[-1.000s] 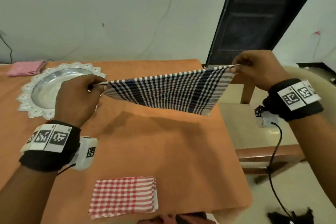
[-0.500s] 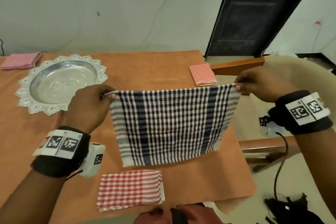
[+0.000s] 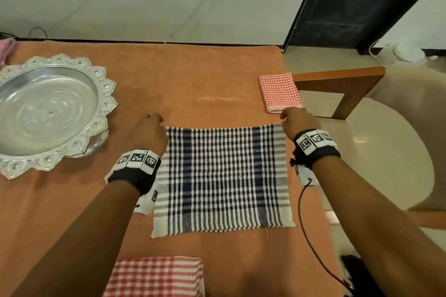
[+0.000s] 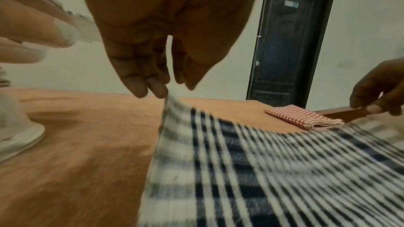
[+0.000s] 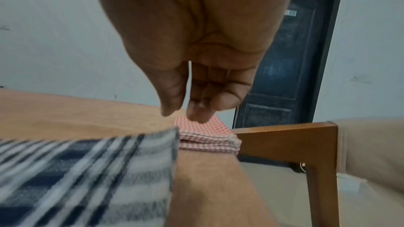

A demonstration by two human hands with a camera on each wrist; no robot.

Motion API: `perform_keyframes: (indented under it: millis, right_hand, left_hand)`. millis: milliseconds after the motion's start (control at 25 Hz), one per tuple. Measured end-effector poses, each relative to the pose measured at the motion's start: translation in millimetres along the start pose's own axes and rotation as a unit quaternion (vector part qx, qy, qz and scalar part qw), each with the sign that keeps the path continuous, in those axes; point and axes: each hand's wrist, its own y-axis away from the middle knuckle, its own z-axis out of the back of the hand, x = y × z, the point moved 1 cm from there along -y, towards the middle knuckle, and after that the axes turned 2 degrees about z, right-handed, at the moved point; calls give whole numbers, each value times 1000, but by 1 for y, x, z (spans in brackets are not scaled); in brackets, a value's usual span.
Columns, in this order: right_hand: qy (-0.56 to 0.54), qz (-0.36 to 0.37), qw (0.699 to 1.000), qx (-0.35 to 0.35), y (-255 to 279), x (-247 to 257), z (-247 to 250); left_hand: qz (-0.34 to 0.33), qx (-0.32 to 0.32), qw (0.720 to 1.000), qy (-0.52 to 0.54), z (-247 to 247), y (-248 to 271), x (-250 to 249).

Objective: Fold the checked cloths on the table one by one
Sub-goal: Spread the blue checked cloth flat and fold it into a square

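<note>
A blue-and-white checked cloth [image 3: 222, 176] lies spread flat on the orange table [image 3: 193, 75]. My left hand [image 3: 150, 128] is at its far left corner. In the left wrist view the cloth [image 4: 262, 170] rises to a peak at that hand [image 4: 172, 91], whose thumb and fingers pinch the corner. My right hand [image 3: 298, 119] is at the far right corner. In the right wrist view this hand [image 5: 181, 115] hangs loosely curled just above the cloth [image 5: 76, 170], with a small gap showing between fingertips and corner.
A folded red checked cloth [image 3: 280, 91] lies at the table's right edge, just beyond my right hand. Another folded red checked cloth [image 3: 154, 277] sits at the front edge. A silver tray [image 3: 103, 103] stands left. A wooden chair [image 3: 350, 79] is beside the table.
Both hands lowered the blue cloth from hanging in the air onto the table, where it now lies flat. The right hand's fingers have come off the far right corner.
</note>
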Motion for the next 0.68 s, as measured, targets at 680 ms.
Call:
perform_keyframes:
  millis: [680]
  right_hand:
    - [-23,126,981,148,18,37,-140]
  left_hand:
    - [-39,209,973,-93,-126,14,25]
